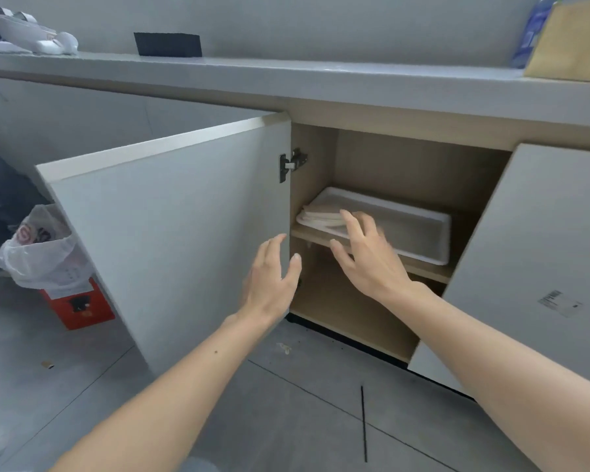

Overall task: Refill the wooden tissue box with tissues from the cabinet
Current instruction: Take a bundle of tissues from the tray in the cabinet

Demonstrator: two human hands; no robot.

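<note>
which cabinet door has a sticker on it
The right door: a small printed label sits on its lower face. The left door, swung wide open, is plain.

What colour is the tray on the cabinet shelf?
White; the tray shows clearly in the head view.

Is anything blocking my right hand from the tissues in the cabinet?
Nothing visible. Both cabinet doors are swung open, and the right hand is already at the tissues in the white tray on the shelf.

Both hands (pixel 321 264) outstretched — fingers spread, palms down, empty.
</note>
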